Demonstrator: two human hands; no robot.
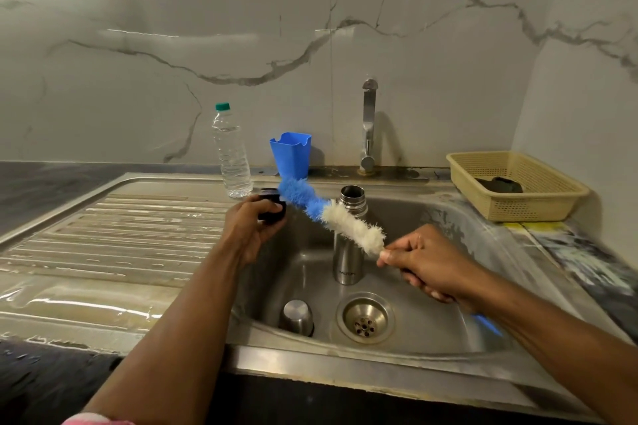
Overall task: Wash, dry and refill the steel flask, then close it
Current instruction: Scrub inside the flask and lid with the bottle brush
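The steel flask [348, 252] stands upright and uncapped in the sink basin [310, 272], behind the drain. Its steel cup lid [296, 317] sits upside down on the basin floor, left of the drain. My left hand [252, 228] grips a dark inner stopper [272, 205] above the basin's left edge. My right hand [424, 266] holds a bottle brush [331, 212] by its blue handle. Its white and blue bristles slant up to the left in front of the flask's neck, and the blue tip touches the stopper.
A clear water bottle with a green cap [230, 152] and a blue plastic holder [291, 155] stand behind the sink. The tap [368, 124] rises at the back. A beige basket [518, 183] with a dark cloth sits right. The wet drainboard [121, 235] lies left.
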